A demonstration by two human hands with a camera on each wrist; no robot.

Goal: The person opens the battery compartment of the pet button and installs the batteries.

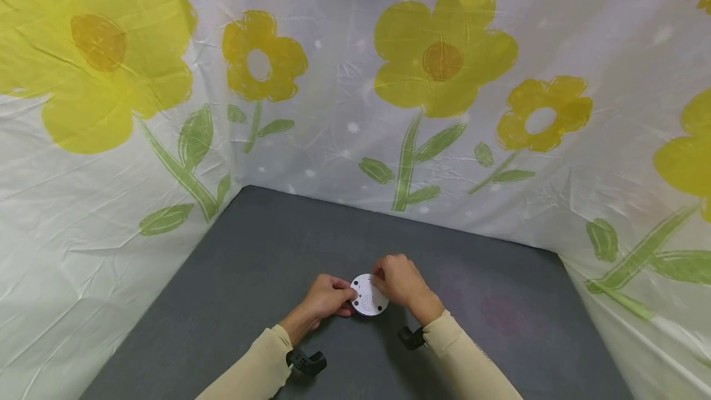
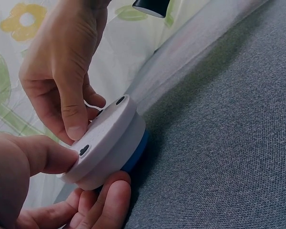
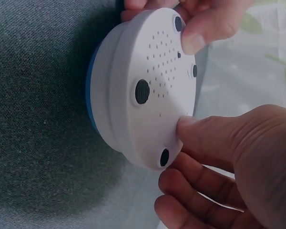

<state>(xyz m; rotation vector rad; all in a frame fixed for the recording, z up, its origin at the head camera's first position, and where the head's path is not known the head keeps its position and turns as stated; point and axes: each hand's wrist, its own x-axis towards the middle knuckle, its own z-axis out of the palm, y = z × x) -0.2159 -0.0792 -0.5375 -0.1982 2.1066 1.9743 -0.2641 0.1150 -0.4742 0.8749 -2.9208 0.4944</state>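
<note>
Here white disc [image 1: 369,296] pinched between left hand [image 1: 328,297], right hand [image 1: 401,281].

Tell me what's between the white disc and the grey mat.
A blue layer under the white disc, facing the grey mat; both wrist views show it.

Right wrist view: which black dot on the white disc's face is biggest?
On the white disc, the oval dot left of the perforations; the three near the rim, such as the lowest dot, look smaller.
</note>
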